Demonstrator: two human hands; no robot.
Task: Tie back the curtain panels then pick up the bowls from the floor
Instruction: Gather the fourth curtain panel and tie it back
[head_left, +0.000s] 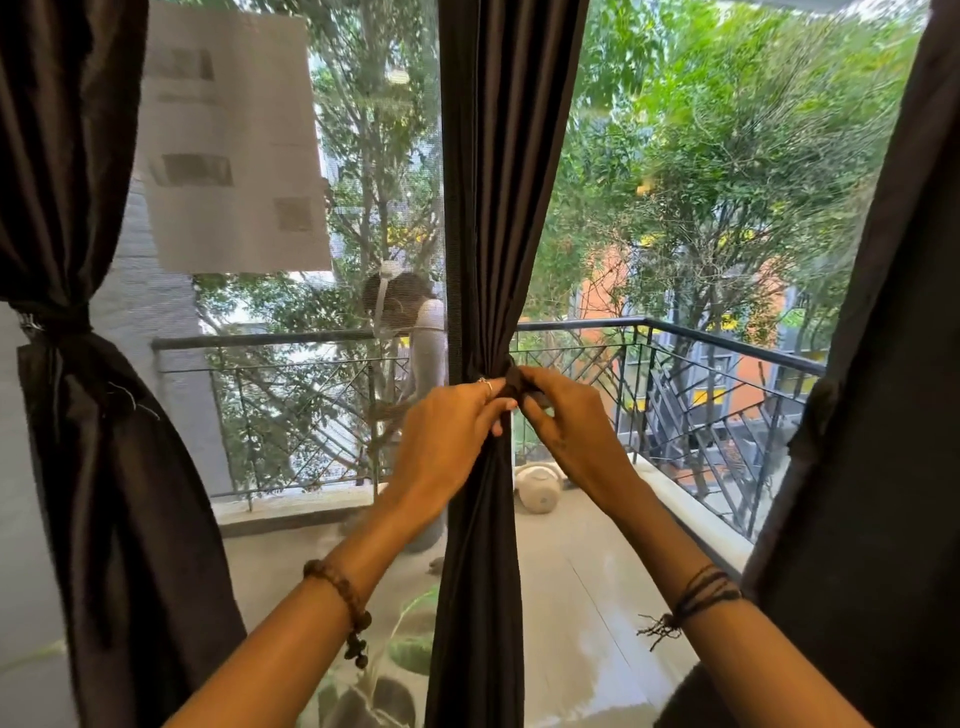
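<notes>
At middle curtain (483, 545) — left hand (447, 441), right hand (574, 423) gripping tie (515, 382).

the middle curtain panel (483, 208) is dark brown cloth with a faint satin sheen, falling in soft folds; the left curtain panel (104, 415) looks the same, with loose threads at its tie. the balcony railing (727, 343) is dark painted metal, matt. the balcony floor (597, 597) is smooth and glossy, seemingly wet. the sheet (228, 140) on the window looks like thin white paper.
</notes>
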